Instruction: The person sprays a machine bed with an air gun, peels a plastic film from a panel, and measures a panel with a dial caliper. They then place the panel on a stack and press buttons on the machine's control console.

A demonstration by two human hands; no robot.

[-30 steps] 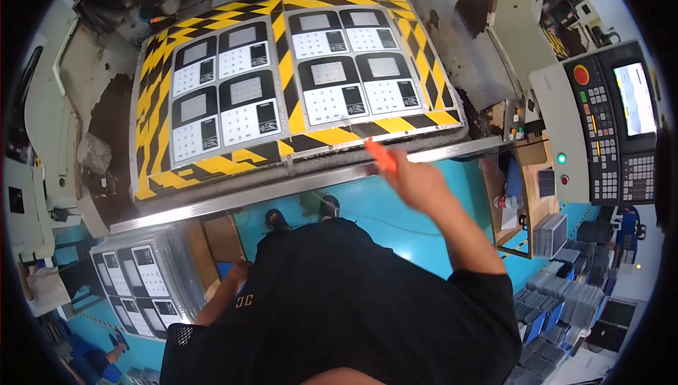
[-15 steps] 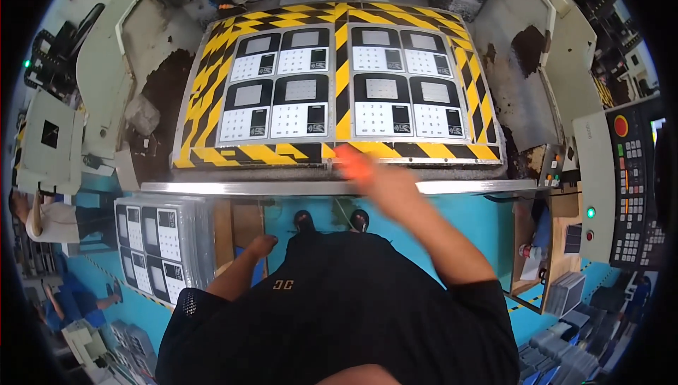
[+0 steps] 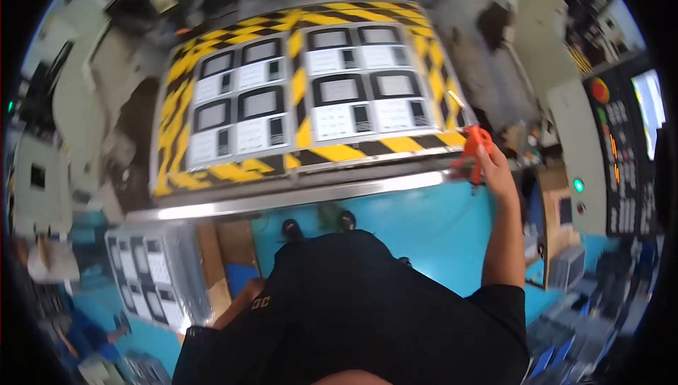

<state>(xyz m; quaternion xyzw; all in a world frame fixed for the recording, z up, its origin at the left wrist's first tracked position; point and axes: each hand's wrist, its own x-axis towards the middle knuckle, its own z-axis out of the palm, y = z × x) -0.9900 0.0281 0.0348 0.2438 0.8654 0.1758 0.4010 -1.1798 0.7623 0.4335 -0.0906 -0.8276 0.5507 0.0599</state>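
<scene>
My right hand [image 3: 496,166] is closed around an orange air blow gun [image 3: 477,143] at the right front corner of the machine bed. Its thin nozzle points up and away over the striped border. On the bed lie two printed panel sheets, the left sheet [image 3: 232,146] and the right sheet [image 3: 339,67], each with several white keypad faces and black-framed windows. Yellow-and-black striped tape [image 3: 339,152] surrounds and divides them. Low beside my body hangs my left hand [image 3: 250,290], away from the bed; its fingers are blurred and partly hidden.
A metal rail [image 3: 318,194] runs along the bed's front. At the left stands a stack of similar panel sheets [image 3: 148,272]. A control panel [image 3: 613,152] with a red button is on the right, above a wooden shelf [image 3: 554,194]. Other people are at far left.
My right hand has carried the orange blow gun from the bed's front middle to its right front corner. The view has turned, and my left hand sits lower, closer to my body.
</scene>
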